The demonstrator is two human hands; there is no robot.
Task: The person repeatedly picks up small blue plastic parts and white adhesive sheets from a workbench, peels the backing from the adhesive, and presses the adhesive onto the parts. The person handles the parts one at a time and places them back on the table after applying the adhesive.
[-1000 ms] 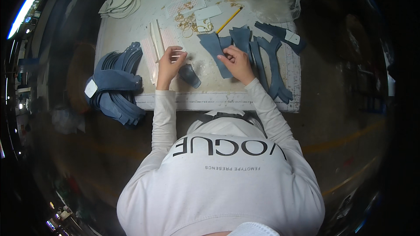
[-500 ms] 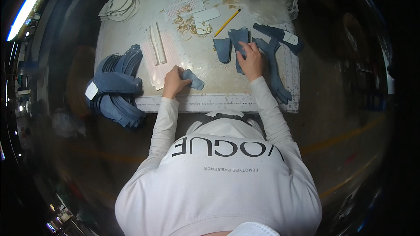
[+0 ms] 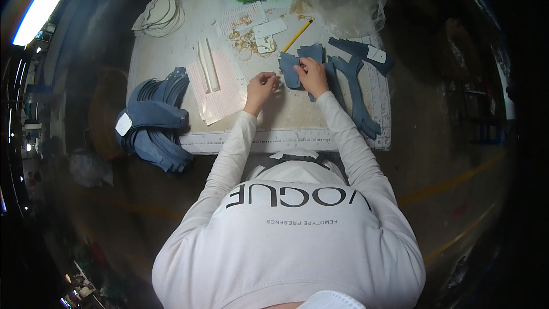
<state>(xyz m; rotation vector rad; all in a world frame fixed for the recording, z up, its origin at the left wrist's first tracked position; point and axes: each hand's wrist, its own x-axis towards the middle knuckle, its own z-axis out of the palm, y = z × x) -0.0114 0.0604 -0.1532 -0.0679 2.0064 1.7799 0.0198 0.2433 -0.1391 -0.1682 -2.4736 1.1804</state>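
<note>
Camera placement: one head-worn fisheye view, directed downward

The view is taken from the wearer's head, by the left camera of a side-by-side pair. It faces steeply down and forward, upright and unmirrored. Nearest the lens is the white long-sleeved sweatshirt (image 3: 286,252), seen from above and filling the lower centre. Farther off, the pale rectangular surface (image 3: 166,51) occupies the upper middle, its near edge just beyond the torso. The bare left hand (image 3: 261,91) and bare right hand (image 3: 314,78) fall within the upper half, both above that surface. Coverage is wide, taking in dark floor (image 3: 452,212) at either side; straight edges bow toward the blackened rim.
</note>
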